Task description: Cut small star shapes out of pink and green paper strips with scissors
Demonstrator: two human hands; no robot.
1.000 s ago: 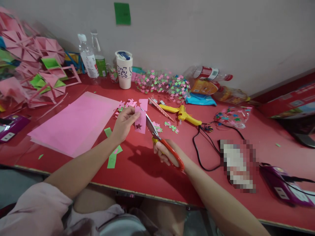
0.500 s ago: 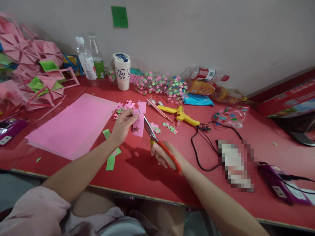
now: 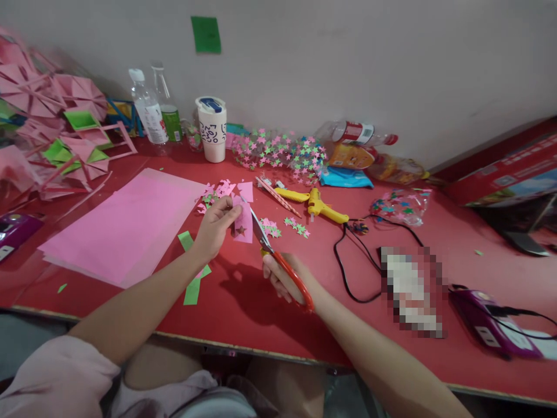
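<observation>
My left hand (image 3: 214, 228) pinches a small pink paper piece (image 3: 244, 223) with a star-shaped hole in it, held just above the red table (image 3: 243, 307). My right hand (image 3: 282, 277) grips red-handled scissors (image 3: 278, 260), fingers through the loops. The blades point up and left and meet the right edge of the pink piece. Small pink and green paper stars (image 3: 296, 226) lie scattered on the table just beyond both hands.
A stack of pink paper sheets (image 3: 126, 223) lies left. Green strips (image 3: 191, 278) sit under my left forearm. A yellow glue gun (image 3: 324, 208) with black cord (image 3: 348, 261), a white cup (image 3: 212, 129), bottles (image 3: 148, 110), a star pile (image 3: 281, 148) and purple devices (image 3: 489, 328) surround.
The view has drifted slightly, so everything sits a little further left. Both hands keep the same hold; the scissors stay at the pink piece's edge.
</observation>
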